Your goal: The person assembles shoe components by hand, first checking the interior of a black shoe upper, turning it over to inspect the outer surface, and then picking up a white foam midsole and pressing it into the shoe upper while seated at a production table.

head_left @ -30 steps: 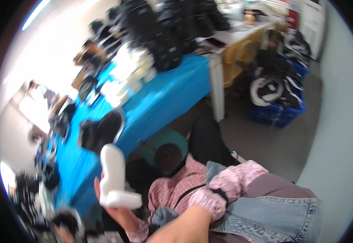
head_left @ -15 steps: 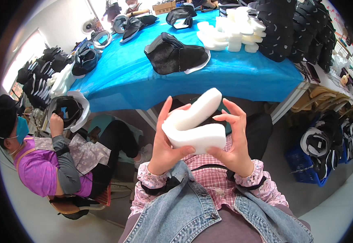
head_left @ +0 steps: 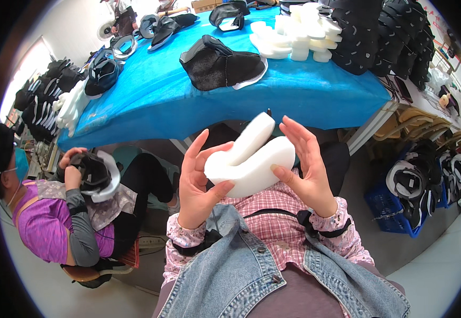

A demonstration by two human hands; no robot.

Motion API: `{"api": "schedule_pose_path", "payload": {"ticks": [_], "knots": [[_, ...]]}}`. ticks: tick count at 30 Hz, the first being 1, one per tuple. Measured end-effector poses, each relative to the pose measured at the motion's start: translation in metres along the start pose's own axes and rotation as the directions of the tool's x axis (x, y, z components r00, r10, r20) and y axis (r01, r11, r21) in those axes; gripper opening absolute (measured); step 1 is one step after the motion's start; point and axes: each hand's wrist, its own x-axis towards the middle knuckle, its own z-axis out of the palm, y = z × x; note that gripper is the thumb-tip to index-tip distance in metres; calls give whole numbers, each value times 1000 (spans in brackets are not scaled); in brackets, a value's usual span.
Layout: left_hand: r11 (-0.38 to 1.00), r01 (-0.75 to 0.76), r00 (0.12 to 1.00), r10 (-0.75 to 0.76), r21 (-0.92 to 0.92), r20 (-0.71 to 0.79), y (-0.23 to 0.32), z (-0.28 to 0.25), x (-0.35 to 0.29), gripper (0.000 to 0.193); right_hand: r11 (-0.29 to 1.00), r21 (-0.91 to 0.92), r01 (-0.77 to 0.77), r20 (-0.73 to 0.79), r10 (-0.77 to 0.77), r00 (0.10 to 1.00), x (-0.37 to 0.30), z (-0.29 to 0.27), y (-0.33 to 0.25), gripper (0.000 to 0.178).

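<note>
A thick white foam piece (head_left: 257,172), bent over into a narrow U, is held up in front of my chest. My left hand (head_left: 198,180) is closed round its bend, with the thumb in front and the fingers behind. At the free end of the nearer arm, my right hand (head_left: 307,167) presses its thumb on the foam; its fingers are stretched upward behind the edge. Past my hands, a black ankle-high boot upper (head_left: 222,63) with a white lower edge lies on the blue-covered table (head_left: 151,111).
White foam pieces (head_left: 296,32) are heaped at the table's back right, beside tall stacks of black padded parts (head_left: 355,37). On the left a seated co-worker (head_left: 45,222) handles a black and white boot piece (head_left: 95,172). A blue crate (head_left: 381,212) of boot parts stands at right.
The foam's nearer arm has swung up, narrowing the gap in the bend. My right fingers have straightened. The co-worker's boot piece has turned and both their hands now show at it.
</note>
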Motion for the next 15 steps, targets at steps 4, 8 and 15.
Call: {"api": "schedule_pose_path", "payload": {"ticks": [4, 8, 15], "knots": [[999, 21, 1000, -20, -35, 15, 0, 0, 2, 84, 998, -54, 31, 65, -28, 997, 2, -5, -4, 83], [998, 29, 1000, -29, -52, 13, 3, 0, 2, 82, 991, -126, 44, 56, -37, 998, 2, -5, -8, 82], [1000, 21, 1000, -20, -15, 21, 3, -2, 2, 84, 987, -141, 80, 50, -74, 996, 2, -3, -7, 81]]}}
